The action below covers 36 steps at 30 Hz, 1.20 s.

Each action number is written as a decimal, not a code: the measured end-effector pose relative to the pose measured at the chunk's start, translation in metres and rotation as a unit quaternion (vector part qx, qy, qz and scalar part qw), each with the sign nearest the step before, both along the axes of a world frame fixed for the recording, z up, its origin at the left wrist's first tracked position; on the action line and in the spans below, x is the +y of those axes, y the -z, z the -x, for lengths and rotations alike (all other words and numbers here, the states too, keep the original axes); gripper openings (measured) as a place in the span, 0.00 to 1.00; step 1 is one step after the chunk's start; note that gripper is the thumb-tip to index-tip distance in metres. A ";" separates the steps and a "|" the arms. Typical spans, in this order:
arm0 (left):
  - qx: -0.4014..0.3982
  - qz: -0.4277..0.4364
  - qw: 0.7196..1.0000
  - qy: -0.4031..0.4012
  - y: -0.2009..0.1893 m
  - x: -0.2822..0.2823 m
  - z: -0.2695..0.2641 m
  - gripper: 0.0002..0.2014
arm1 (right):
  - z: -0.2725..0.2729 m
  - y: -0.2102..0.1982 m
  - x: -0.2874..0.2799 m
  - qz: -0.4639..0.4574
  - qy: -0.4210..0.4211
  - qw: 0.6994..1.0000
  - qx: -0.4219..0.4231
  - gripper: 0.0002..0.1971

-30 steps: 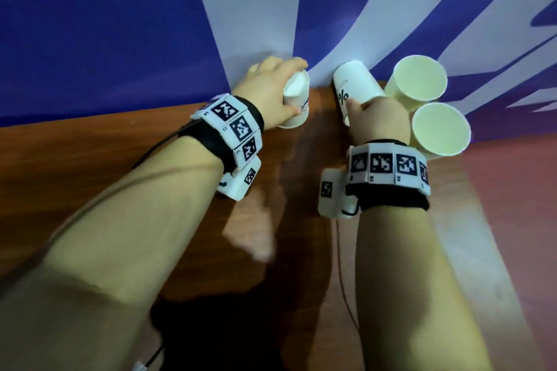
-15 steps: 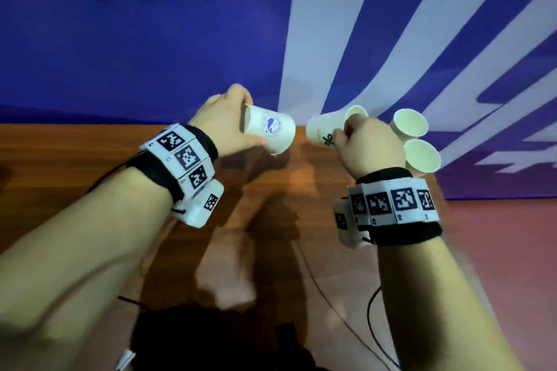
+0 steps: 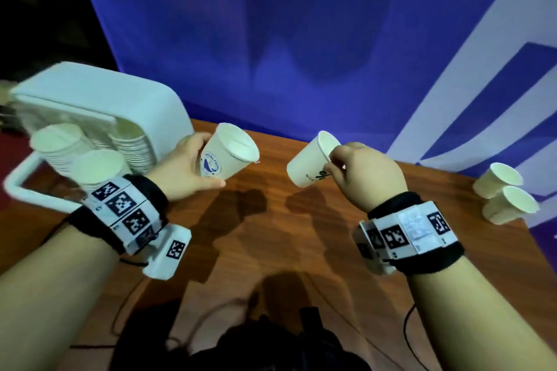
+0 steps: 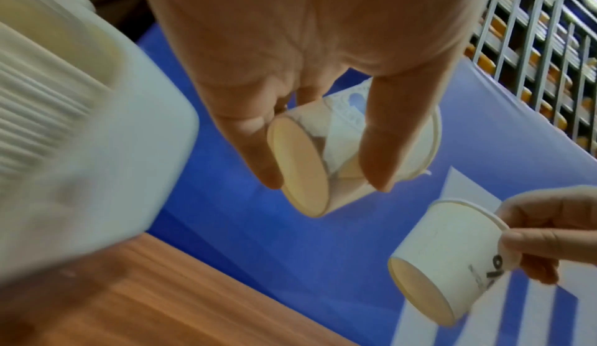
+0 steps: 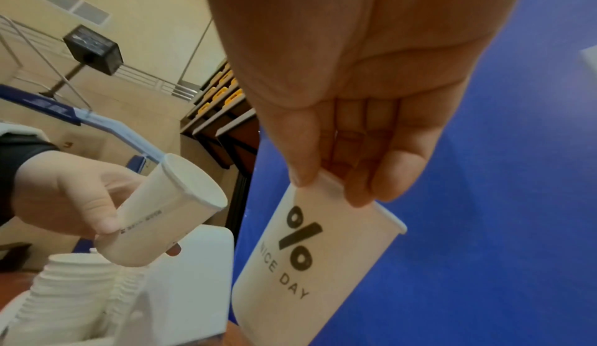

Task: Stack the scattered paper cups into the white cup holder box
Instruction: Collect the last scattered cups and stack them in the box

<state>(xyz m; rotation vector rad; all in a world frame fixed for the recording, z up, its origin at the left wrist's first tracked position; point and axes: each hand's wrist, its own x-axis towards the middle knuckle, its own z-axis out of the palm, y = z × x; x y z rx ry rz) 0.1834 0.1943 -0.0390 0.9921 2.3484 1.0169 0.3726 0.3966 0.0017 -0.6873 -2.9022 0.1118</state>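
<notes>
My left hand grips a paper cup with a blue round logo around its lower wall, tilted, mouth up and to the right; the left wrist view shows this blue-logo cup from its base. My right hand pinches the rim of a cup printed with a black percent sign, held above the table; the same percent-sign cup reads "NICE DAY". The white cup holder box stands at the left, with stacks of cups in it. Two loose cups lie at the table's right edge.
The wooden table ends at a blue and white banner wall behind. Black cables and a dark bag lie near the front edge. The holder's white handle loop projects toward me.
Both hands have lifted their cups off the table and carried them leftward. The view has swung left, bringing the cup holder box into sight; the two loose cups now sit far right.
</notes>
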 end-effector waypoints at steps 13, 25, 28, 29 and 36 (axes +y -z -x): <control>-0.075 -0.066 0.993 -0.055 0.018 -0.172 0.144 0.51 | 0.137 -0.004 -0.170 0.013 -0.044 0.997 0.061 0.12; -0.122 -0.071 0.988 0.056 0.068 -0.161 0.158 0.58 | 0.161 -0.024 -0.202 -0.059 -0.101 0.978 0.173 0.11; -0.122 -0.026 0.990 0.058 0.079 -0.164 0.161 0.57 | 0.177 -0.025 -0.214 -0.059 -0.153 0.970 0.179 0.13; -0.114 -0.015 0.992 0.052 0.082 -0.163 0.162 0.54 | 0.183 -0.025 -0.218 -0.059 -0.170 0.968 0.178 0.13; -0.109 -0.022 0.993 0.041 0.085 -0.157 0.160 0.47 | 0.218 -0.001 -0.237 -0.119 -0.263 0.956 0.055 0.04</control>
